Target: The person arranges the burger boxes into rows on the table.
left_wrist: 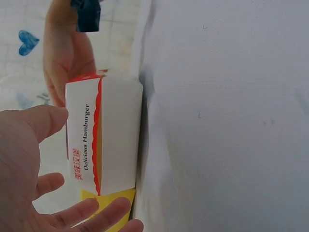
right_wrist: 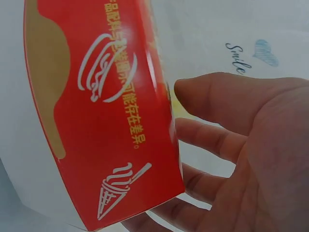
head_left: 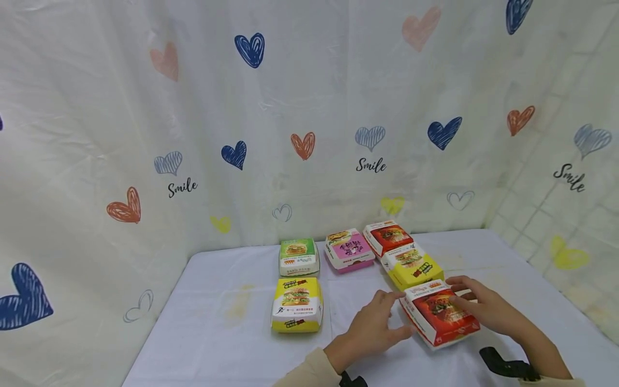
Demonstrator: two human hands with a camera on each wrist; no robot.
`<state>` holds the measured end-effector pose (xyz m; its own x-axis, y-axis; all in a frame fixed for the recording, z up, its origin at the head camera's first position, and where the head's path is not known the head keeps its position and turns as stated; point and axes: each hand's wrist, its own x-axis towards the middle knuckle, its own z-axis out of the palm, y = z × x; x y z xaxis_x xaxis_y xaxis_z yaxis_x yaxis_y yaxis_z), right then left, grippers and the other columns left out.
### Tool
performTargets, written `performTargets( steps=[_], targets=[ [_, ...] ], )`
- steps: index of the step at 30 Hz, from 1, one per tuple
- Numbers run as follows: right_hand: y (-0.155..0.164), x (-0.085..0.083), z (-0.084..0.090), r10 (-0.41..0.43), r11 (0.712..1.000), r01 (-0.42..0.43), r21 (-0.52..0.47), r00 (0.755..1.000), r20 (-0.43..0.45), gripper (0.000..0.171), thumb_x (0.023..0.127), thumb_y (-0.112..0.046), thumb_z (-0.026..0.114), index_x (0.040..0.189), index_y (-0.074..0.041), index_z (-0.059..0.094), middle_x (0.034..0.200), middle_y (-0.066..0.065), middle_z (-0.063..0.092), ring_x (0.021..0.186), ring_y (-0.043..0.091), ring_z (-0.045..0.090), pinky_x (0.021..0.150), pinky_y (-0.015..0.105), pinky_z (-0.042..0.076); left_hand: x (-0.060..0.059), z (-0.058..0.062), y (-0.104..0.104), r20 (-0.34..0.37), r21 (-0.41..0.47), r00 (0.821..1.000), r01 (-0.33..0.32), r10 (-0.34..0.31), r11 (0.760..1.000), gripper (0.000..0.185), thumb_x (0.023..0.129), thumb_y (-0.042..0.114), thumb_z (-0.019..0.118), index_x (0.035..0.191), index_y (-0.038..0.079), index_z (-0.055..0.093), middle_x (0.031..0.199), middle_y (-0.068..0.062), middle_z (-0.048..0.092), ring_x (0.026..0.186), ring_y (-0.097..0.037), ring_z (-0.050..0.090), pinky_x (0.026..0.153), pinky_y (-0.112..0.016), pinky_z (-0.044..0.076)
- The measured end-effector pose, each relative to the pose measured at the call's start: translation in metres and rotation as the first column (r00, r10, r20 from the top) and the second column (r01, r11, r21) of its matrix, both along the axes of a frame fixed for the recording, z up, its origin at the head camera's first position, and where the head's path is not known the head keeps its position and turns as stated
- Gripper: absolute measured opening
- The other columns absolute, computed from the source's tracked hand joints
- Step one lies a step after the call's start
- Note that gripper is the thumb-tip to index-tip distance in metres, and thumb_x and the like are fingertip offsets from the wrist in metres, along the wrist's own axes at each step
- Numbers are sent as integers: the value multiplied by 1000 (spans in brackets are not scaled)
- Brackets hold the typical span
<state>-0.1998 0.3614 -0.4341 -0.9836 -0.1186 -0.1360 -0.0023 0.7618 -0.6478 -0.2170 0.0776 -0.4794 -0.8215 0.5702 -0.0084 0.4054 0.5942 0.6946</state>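
The red burger box (head_left: 440,314) lies flat on the white tablecloth (head_left: 217,322) at the near end of the right-hand row, just in front of a yellow box (head_left: 412,266). The left hand (head_left: 372,328) and right hand (head_left: 483,306) flank it with relaxed, uncurled fingers, touching its sides without clenching. For clean handling, both hands should press evenly on opposite walls, avoiding the lid.
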Motion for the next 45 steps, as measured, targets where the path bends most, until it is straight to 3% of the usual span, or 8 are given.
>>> performTargets(
  steps=[4, 12, 23, 36, 45],
  targets=[
    [-2, 0, 0, 12, 1000, -12, -5, 1000, 3, 60, 103, -39, 59, 145, 0, 44, 137, 31, 55, 117, 41, 59, 82, 53, 58, -1, -3, 3, 8, -31, 1000, -5, 5, 1000, 69, 89, 62, 69, 149, 48, 37, 135, 10, 52, 92, 0, 55, 69, -23, 52],
    [-14, 2, 1, 46, 998, -46, -40, 999, 7, 57, 102, -36, 61, 144, 0, 47, 137, 29, 55, 113, 34, 61, 81, 49, 59, -1, -6, 1, -40, -109, 999, -29, 25, 994, 76, 86, 75, 63, 150, 44, 37, 140, 10, 51, 106, -6, 59, 86, -34, 59],
    [-40, 5, 0, 95, 991, -94, -94, 995, 5, 56, 98, -31, 68, 141, 0, 49, 134, 25, 59, 109, 28, 62, 80, 47, 60, 4, 3, -23, -56, -158, 997, -62, 54, 985, 92, 79, 85, 60, 154, 41, 33, 145, 5, 50, 115, -12, 59, 87, -40, 59],
    [-74, -1, -5, 143, 980, -144, -134, 990, -16, 58, 95, -28, 73, 139, 0, 50, 131, 19, 62, 104, 23, 63, 82, 40, 60, -1, 7, -55, -91, -201, 993, -97, 80, 975, 96, 79, 81, 64, 156, 33, 33, 149, 4, 47, 118, -14, 59, 91, -44, 59],
    [-96, -8, -5, 184, 974, -185, -134, 983, -17, 59, 95, -31, 73, 139, 0, 51, 138, 20, 58, 102, 21, 62, 76, 27, 56, 1, 18, -75, -107, -230, 991, -108, 85, 967, 90, 82, 74, 68, 155, 29, 39, 151, 4, 45, 117, -14, 58, 96, -42, 56]
  ],
)
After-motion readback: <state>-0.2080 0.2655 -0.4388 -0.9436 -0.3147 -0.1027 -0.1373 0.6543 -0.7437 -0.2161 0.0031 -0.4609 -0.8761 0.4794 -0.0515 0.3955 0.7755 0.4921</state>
